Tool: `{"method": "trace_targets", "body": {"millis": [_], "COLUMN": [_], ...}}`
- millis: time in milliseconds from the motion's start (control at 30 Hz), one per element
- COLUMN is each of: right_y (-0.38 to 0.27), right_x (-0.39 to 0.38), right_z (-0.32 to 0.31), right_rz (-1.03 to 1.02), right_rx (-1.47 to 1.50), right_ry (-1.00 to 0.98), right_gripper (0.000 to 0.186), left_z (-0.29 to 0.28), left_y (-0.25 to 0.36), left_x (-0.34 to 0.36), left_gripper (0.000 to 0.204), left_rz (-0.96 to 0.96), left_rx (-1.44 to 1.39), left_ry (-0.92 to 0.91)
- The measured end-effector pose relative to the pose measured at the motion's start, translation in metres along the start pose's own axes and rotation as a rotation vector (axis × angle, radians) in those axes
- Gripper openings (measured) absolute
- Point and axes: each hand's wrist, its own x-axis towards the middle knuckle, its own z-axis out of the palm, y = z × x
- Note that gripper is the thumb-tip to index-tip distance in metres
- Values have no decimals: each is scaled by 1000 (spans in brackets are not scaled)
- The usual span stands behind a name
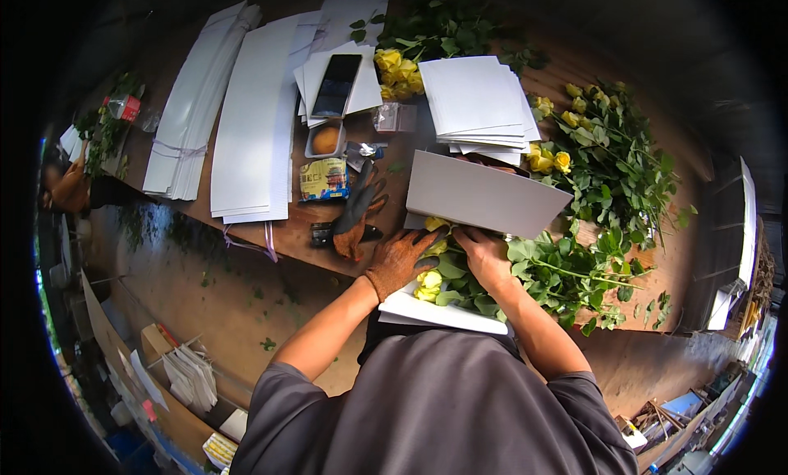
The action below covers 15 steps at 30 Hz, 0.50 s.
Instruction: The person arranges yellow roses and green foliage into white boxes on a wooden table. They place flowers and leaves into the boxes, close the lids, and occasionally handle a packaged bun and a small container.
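Roses (428, 285) lie on the near side of the tilted panel (488, 194), blooms leftward, leaves (484, 304) trailing right; gloved left hand (402, 260), fingers spread, is nearer the blooms; right hand's (486, 260) fingers reach the panel's near edge, grip unclear.
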Motion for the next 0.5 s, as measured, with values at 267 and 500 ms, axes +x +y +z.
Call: {"method": "trace_targets", "body": {"millis": [267, 500], "right_y": [-16, -73], "right_x": [-5, -9], "right_z": [-11, -102], "right_rz": [77, 91], "right_rx": [-26, 109], "right_ry": [-157, -60], "right_gripper": [46, 38], "left_z": [-9, -14], "left_y": [-5, -15], "left_x": [6, 2], "left_gripper": [61, 68], "left_rz": [-39, -74], "left_rx": [-20, -118], "left_ry": [-95, -154]}}
